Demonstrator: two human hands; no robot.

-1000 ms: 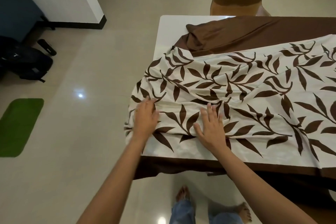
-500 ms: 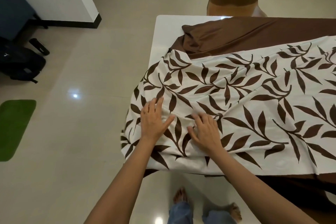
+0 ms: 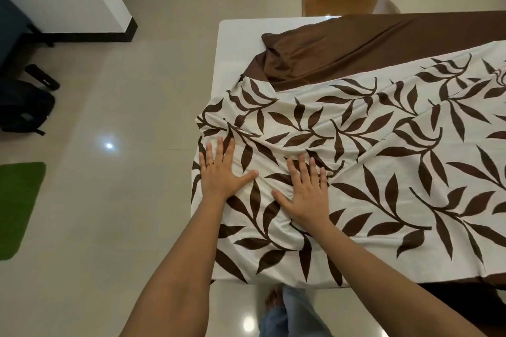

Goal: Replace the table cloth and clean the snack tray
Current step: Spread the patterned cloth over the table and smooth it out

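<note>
Both hands, the left hand (image 3: 219, 172) and the right hand (image 3: 306, 194), are lying flat with fingers spread, grasping nothing, pressing on the rumpled leaf-print table cloth (image 3: 356, 172) that is covering the white surface (image 3: 232, 49) over a brown cloth (image 3: 356, 44).

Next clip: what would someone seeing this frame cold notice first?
The leaf cloth, cream with big brown leaves, lies rumpled across the table and dominates the view. The left hand and right hand press flat on it near its left end, fingers spread. Behind it a brown cloth is bunched up, and a green mat lies on the floor at far left.
</note>
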